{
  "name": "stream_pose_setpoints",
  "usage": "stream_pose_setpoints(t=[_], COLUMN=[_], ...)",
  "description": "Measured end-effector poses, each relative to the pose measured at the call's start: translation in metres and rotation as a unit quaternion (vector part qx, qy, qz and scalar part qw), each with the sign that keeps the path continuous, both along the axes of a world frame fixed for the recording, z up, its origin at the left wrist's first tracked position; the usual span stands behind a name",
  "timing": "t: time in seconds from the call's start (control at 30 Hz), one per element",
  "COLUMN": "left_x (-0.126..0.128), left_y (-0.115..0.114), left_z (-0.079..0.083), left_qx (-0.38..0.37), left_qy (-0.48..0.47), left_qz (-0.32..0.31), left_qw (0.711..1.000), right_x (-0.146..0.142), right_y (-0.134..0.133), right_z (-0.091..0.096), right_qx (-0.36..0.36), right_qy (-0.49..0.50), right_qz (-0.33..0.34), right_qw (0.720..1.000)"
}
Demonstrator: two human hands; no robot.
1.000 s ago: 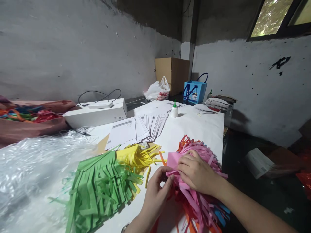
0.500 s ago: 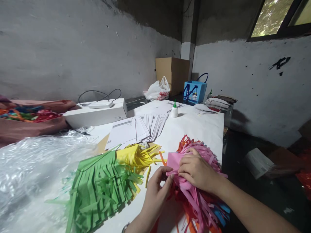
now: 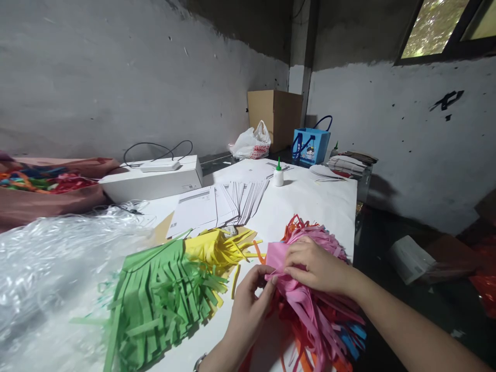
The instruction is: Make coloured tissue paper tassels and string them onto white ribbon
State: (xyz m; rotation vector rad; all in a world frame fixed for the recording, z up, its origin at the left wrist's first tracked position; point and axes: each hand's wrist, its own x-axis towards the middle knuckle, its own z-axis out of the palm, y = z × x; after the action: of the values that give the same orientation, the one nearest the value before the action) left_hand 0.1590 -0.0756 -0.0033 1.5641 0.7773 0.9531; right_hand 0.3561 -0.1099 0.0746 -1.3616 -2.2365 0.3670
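Pink tissue paper fringe lies at the table's right front, over red, orange and blue strips. My left hand pinches its left edge between thumb and forefinger. My right hand lies across the top of the pink paper with the fingers bent and pressed on it; what is under the palm is hidden. To the left of my hands, green fringed paper is spread out. Yellow fringed paper sits just behind the green, its cut ends pointing right.
A white glue bottle with a green tip stands upright mid-table. Fanned printed sheets lie behind the yellow paper. Clear plastic wrapping covers the left side. A white box, a plastic bag and a blue bag stand farther back.
My right hand has shifted slightly, its fingers now lower and flatter on the pink paper. My left hand keeps its pinch in nearly the same place.
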Motion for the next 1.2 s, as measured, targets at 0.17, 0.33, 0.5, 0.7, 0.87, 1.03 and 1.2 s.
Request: stream_pose_setpoints(t=[0.17,0.33,0.5,0.7,0.87,1.03,1.2], left_x=[-0.001,-0.001,-0.001,-0.001,0.0,0.001,0.001], left_y=[0.0,0.0,-0.001,0.0,-0.001,-0.002,-0.003], left_z=[0.0,-0.003,-0.002,-0.002,-0.001,0.004,0.005], left_qx=[0.002,0.001,0.001,0.006,0.013,0.03,0.037], left_qy=[0.004,0.007,0.007,0.009,0.01,0.012,0.015], left_qz=[-0.003,-0.001,-0.006,-0.006,-0.007,-0.003,-0.001], left_qw=[1.0,1.0,1.0,1.0,1.0,0.999,0.999], right_x=[-0.001,-0.003,-0.007,-0.006,-0.001,-0.003,-0.011], right_y=[0.001,0.002,0.003,0.008,0.011,0.007,0.002], right_z=[-0.001,-0.003,-0.001,-0.006,-0.009,0.0,0.0], right_qx=[-0.007,-0.017,-0.036,-0.077,-0.095,-0.018,0.09], right_qy=[0.026,0.065,0.106,0.14,0.138,0.082,-0.027], right_qz=[-0.004,-0.016,-0.04,-0.05,-0.034,-0.03,0.001], right_qw=[1.0,0.998,0.993,0.986,0.985,0.996,0.996])
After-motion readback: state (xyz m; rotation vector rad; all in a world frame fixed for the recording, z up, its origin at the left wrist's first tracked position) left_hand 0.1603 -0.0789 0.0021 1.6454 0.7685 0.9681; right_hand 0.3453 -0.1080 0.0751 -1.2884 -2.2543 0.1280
